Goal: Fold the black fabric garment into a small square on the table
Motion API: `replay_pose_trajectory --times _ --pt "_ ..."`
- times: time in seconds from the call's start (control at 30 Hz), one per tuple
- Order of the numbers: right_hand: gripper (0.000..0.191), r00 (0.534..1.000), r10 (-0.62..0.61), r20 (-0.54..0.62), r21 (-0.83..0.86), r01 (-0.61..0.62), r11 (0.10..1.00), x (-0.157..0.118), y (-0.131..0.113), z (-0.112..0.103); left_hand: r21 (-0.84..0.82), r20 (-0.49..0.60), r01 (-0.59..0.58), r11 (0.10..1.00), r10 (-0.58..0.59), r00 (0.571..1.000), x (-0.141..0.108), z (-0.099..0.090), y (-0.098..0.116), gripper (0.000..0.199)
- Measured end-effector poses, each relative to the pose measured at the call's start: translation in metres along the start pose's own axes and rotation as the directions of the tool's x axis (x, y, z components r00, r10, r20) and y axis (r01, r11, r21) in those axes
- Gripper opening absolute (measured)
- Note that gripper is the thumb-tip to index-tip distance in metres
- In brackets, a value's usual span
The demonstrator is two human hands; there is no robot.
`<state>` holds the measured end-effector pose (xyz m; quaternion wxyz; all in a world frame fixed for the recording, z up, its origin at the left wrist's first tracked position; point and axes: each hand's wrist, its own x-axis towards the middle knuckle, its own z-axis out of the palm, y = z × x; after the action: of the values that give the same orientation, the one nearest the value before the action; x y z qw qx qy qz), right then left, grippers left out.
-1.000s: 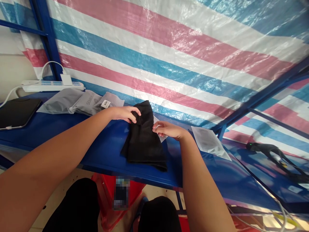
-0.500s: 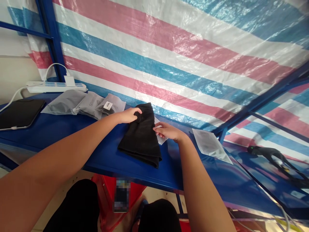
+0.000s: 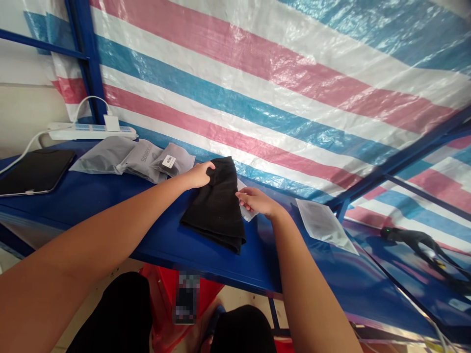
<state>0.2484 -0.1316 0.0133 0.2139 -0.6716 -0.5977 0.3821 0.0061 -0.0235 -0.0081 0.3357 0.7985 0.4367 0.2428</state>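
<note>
A folded black garment (image 3: pixel 217 206) that looks like shorts lies on the blue table, its narrower end towards the striped sheet. My left hand (image 3: pixel 200 175) is closed on its upper left edge, the thumb on top of the cloth and the other fingers mostly hidden. At the garment's right edge, my right hand (image 3: pixel 254 200) has its fingers pinched together; what they hold, if anything, is hidden. Under and beside that hand lies a white, partly see-through piece (image 3: pixel 248 214), perhaps a small bag, partly covered by the hand.
Several frosted plastic bags (image 3: pixel 143 159) with dark contents lie left of the garment. Farther left are a black tablet-like device (image 3: pixel 35 169) and a white power strip (image 3: pixel 79 131). A flat frosted bag (image 3: pixel 324 223) and a black strap (image 3: pixel 415 240) lie to the right. Below, a phone (image 3: pixel 186 299) rests on a red stool (image 3: pixel 160 314).
The camera view has shifted slightly. My left thumb has moved a little on the cloth, and the bunched fabric by it looks flatter. The garment and my right hand have hardly moved.
</note>
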Motion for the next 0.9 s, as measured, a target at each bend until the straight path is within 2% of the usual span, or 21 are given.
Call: replay_pose_trajectory --times 0.13,0.23,0.3,0.37,0.53,0.77,0.9 --pt "0.043 1.000 -0.004 -0.001 -0.048 0.004 0.999 0.001 0.001 0.001 -0.065 -0.002 0.053 0.996 -0.053 0.999 -0.004 -0.006 0.009 0.054" --pt "0.050 1.000 -0.020 0.003 -0.089 0.020 0.996 -0.001 0.001 0.001 -0.185 0.156 0.155 0.971 -0.126 0.980 -0.007 -0.019 0.015 0.069" --pt "0.056 1.000 -0.024 0.013 -0.132 0.026 0.991 -0.005 -0.002 0.000 -0.180 0.256 0.190 0.965 -0.141 0.956 -0.008 -0.028 0.016 0.075" --pt "0.060 1.000 -0.012 0.020 -0.185 0.015 0.983 -0.009 -0.006 0.000 -0.127 0.283 0.168 0.978 -0.127 0.951 -0.008 -0.033 0.015 0.075" --pt "0.062 0.998 0.010 0.056 -0.243 0.005 0.970 -0.018 -0.018 0.000 0.010 0.240 0.106 0.994 -0.106 0.965 -0.005 -0.031 0.008 0.065" --pt "0.061 0.996 0.014 0.093 -0.158 0.001 0.987 -0.018 -0.020 0.003 0.133 0.137 0.091 0.987 -0.109 0.985 -0.006 -0.023 0.010 0.058" --pt "0.059 0.997 0.026 0.079 -0.181 -0.011 0.983 -0.017 -0.019 0.004 0.195 0.122 -0.004 0.981 -0.020 0.992 -0.003 -0.024 0.007 0.064"
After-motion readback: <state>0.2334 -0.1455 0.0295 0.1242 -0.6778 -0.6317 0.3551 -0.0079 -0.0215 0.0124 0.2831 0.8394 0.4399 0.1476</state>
